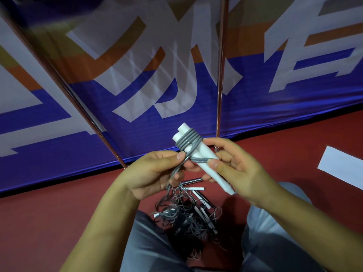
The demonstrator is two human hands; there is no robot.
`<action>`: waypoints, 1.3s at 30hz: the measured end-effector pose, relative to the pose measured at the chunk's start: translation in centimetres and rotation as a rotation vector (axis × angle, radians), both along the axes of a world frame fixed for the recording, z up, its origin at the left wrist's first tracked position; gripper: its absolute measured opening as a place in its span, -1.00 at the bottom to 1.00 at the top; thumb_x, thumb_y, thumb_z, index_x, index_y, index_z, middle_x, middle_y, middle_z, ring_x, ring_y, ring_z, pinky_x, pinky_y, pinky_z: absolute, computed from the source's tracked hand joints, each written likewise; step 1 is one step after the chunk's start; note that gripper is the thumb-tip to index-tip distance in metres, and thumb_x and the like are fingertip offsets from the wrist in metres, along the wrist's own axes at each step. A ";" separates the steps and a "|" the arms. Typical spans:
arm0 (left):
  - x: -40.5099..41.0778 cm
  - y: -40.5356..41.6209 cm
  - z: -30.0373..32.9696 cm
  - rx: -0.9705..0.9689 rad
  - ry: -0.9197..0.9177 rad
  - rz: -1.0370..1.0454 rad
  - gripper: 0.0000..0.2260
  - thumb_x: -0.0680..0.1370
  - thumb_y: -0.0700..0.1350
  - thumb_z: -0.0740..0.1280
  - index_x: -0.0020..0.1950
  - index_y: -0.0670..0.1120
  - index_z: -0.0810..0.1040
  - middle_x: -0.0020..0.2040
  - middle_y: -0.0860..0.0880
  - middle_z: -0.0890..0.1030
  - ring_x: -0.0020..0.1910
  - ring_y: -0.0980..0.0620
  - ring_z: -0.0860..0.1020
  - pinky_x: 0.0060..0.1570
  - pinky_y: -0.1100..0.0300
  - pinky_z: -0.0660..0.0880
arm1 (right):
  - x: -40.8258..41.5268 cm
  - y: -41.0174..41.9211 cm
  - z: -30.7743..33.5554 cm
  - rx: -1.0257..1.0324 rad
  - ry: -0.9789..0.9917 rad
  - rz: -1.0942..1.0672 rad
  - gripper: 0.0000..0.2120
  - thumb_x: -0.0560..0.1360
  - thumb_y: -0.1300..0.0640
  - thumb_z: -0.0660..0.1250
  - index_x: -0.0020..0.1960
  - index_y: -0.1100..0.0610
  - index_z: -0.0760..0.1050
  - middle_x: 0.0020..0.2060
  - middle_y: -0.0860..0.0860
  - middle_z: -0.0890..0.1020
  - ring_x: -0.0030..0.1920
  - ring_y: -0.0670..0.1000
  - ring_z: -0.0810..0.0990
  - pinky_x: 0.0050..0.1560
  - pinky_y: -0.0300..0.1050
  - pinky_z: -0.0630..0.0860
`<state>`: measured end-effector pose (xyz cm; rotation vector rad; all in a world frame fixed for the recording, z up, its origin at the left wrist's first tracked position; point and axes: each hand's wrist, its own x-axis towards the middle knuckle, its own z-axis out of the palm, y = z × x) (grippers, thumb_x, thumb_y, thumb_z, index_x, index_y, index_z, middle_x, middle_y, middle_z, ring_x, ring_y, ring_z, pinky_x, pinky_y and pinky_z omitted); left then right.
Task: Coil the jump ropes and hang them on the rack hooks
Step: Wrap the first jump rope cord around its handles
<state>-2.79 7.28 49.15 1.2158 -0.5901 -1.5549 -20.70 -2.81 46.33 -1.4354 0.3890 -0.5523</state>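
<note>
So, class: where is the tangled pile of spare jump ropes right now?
In the head view, the tangled pile lies on the red floor, bottom centre, between the person's knees, below both hands.

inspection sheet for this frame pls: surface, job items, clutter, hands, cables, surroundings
Surface: red floor, white painted line at right.
Job's things: two white handles held together, grey rope wound around their upper end; tangled rope pile with more handles on the floor between the knees.
Clutter: nothing seen.
Hands: left hand pinches the rope's loose run; right hand grips the handles.
Cables: nothing seen apart from the ropes.
Surroundings: blue, orange and white banner; slim metal poles before it. No hooks seen.
</note>
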 end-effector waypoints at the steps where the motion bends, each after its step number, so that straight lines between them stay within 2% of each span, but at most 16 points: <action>1: -0.1 -0.1 0.2 -0.001 0.018 0.018 -0.71 0.27 -0.02 0.59 -0.18 -0.21 0.68 -0.12 -0.18 0.67 -0.43 0.14 0.50 -0.44 0.33 0.45 | 0.0 0.0 0.0 0.008 -0.005 -0.005 -0.67 0.47 0.16 0.28 0.20 -0.07 0.45 -0.14 0.03 0.68 -0.20 0.06 0.68 -0.12 -0.13 0.59; 4: -1.3 0.0 1.4 -0.013 -0.256 0.161 -0.87 0.36 -0.15 0.44 -0.21 -0.22 0.66 -0.27 -0.10 0.68 -0.45 0.15 0.52 -0.42 0.35 0.47 | 0.2 -0.1 0.3 0.049 -0.020 -0.039 -0.70 0.49 0.16 0.35 0.18 -0.06 0.46 -0.18 0.00 0.69 -0.23 0.04 0.68 -0.18 -0.19 0.58; 6: -2.0 0.4 2.1 -0.076 -0.738 0.225 -0.96 0.44 -0.19 0.41 -0.19 -0.14 0.64 -0.38 -0.02 0.64 -0.44 0.16 0.53 -0.39 0.36 0.46 | 0.2 0.0 0.6 0.082 -0.024 -0.058 -0.68 0.43 0.15 0.32 0.18 -0.05 0.45 -0.21 -0.02 0.69 -0.25 0.02 0.68 -0.21 -0.22 0.56; 9: -2.2 1.1 2.0 -0.275 -1.376 0.307 -0.94 0.51 -0.18 0.40 -0.17 -0.09 0.61 -0.29 0.07 0.62 -0.28 0.16 0.55 -0.25 0.35 0.46 | 0.2 0.3 1.0 0.104 -0.030 -0.060 -0.67 0.43 0.18 0.28 0.18 -0.04 0.45 -0.21 -0.03 0.69 -0.25 0.02 0.68 -0.23 -0.24 0.55; 11: -2.0 1.1 1.1 -0.455 -1.600 0.377 -0.97 0.49 -0.21 0.35 -0.15 -0.14 0.55 -0.17 0.08 0.56 -0.19 0.19 0.48 -0.18 0.42 0.41 | 0.5 0.6 1.1 0.114 -0.041 -0.069 -0.68 0.46 0.21 0.27 0.18 -0.04 0.46 -0.22 -0.04 0.69 -0.26 0.02 0.68 -0.23 -0.24 0.56; 14: -2.2 0.8 -0.7 -0.618 -1.769 0.464 -0.92 0.50 -0.28 0.25 -0.13 -0.13 0.39 -0.12 -0.11 0.53 -0.17 0.05 0.42 -0.21 0.34 0.33 | 1.0 1.0 1.1 0.143 -0.061 -0.087 -0.68 0.43 0.16 0.28 0.16 -0.06 0.48 -0.19 -0.02 0.69 -0.27 0.03 0.68 -0.24 -0.22 0.57; 18: -2.8 0.4 -1.8 -0.636 -1.739 0.595 -0.88 0.48 -0.29 0.26 -0.13 -0.10 0.37 0.00 -0.04 0.47 -0.18 0.05 0.42 -0.29 0.27 0.35 | 1.6 1.2 1.2 0.174 -0.072 -0.116 -0.71 0.47 0.21 0.27 0.14 -0.06 0.49 -0.20 0.05 0.69 -0.28 0.03 0.68 -0.22 -0.08 0.56; 21: -2.9 0.0 -1.6 -0.600 -1.464 0.521 -0.80 0.46 -0.31 0.35 -0.13 -0.01 0.47 0.01 0.07 0.48 -0.18 0.18 0.47 -0.23 0.39 0.40 | 1.6 0.5 1.7 0.210 -0.102 -0.154 -0.72 0.45 0.22 0.28 0.12 -0.02 0.50 -0.26 0.07 0.68 -0.33 0.03 0.67 -0.25 -0.16 0.59; 24: -2.3 0.0 -0.3 -0.439 -1.169 0.339 -0.75 0.51 -0.28 0.38 -0.16 0.09 0.56 -0.20 0.14 0.58 -0.35 0.22 0.49 -0.30 0.35 0.43 | 1.2 -0.4 2.0 0.212 -0.105 -0.173 -0.69 0.38 0.17 0.30 0.11 -0.01 0.51 -0.28 0.07 0.68 -0.34 0.03 0.67 -0.28 -0.21 0.59; 27: -1.3 0.4 0.5 -0.299 -1.250 0.133 -0.79 0.52 -0.15 0.38 -0.11 0.21 0.57 -0.19 0.15 0.64 -0.30 0.16 0.56 -0.23 0.32 0.48 | 0.9 -1.3 2.1 0.192 -0.106 -0.204 -0.67 0.36 0.14 0.30 0.12 -0.01 0.51 -0.29 0.07 0.69 -0.33 0.04 0.68 -0.26 -0.21 0.60; 29: -1.0 0.5 1.0 -0.181 -1.278 0.060 -0.93 0.52 0.12 0.31 -0.13 0.25 0.58 -0.24 0.11 0.63 -0.35 0.16 0.53 -0.25 0.26 0.49 | 0.9 -1.6 1.9 0.164 -0.099 -0.219 -0.70 0.41 0.17 0.30 0.12 -0.03 0.51 -0.27 0.07 0.69 -0.32 0.04 0.68 -0.24 -0.20 0.61; 31: -0.7 0.2 1.1 -0.008 -1.244 0.061 -0.61 0.44 0.35 0.12 -0.17 0.17 0.63 -0.33 0.01 0.63 -0.40 0.13 0.53 -0.28 0.22 0.49 | 1.1 -1.7 1.9 0.127 -0.085 -0.239 -0.71 0.49 0.25 0.28 0.12 -0.05 0.51 -0.28 0.05 0.69 -0.32 0.02 0.68 -0.23 -0.21 0.61; 33: -0.3 -0.7 0.3 0.199 -1.257 0.042 -0.44 0.46 0.36 0.00 -0.17 0.05 0.69 -0.36 -0.05 0.63 -0.36 0.08 0.56 -0.25 0.22 0.47 | 1.3 -2.2 2.3 0.090 -0.098 -0.282 -0.68 0.53 0.31 0.24 0.12 -0.06 0.50 -0.29 -0.01 0.69 -0.34 -0.01 0.67 -0.24 -0.22 0.60; 35: 0.1 -1.4 -1.8 0.328 -1.324 -0.054 -0.45 0.57 0.26 0.05 -0.11 -0.07 0.70 -0.33 -0.11 0.62 -0.27 -0.02 0.59 -0.20 0.19 0.44 | 1.1 -2.9 3.3 0.011 -0.109 -0.308 -0.67 0.55 0.32 0.23 0.13 -0.08 0.49 -0.25 -0.05 0.70 -0.32 -0.04 0.67 -0.21 -0.21 0.60; 37: 0.5 -1.9 -4.0 0.326 -1.388 -0.028 -0.48 0.61 0.18 0.10 -0.10 -0.20 0.64 -0.30 -0.19 0.62 -0.21 -0.13 0.60 -0.15 0.12 0.45 | 0.8 -3.5 4.3 -0.075 -0.104 -0.282 -0.67 0.55 0.28 0.25 0.15 -0.12 0.49 -0.18 -0.07 0.71 -0.28 -0.04 0.68 -0.15 -0.20 0.60; 39: 1.2 -2.0 -5.7 0.235 -1.345 0.181 -0.49 0.62 0.14 0.12 -0.12 -0.28 0.60 -0.27 -0.25 0.62 -0.20 -0.19 0.59 -0.10 0.04 0.49 | 0.5 -4.1 4.9 -0.125 -0.101 -0.270 -0.67 0.54 0.26 0.26 0.14 -0.16 0.49 -0.16 -0.07 0.71 -0.25 -0.03 0.68 -0.10 -0.17 0.61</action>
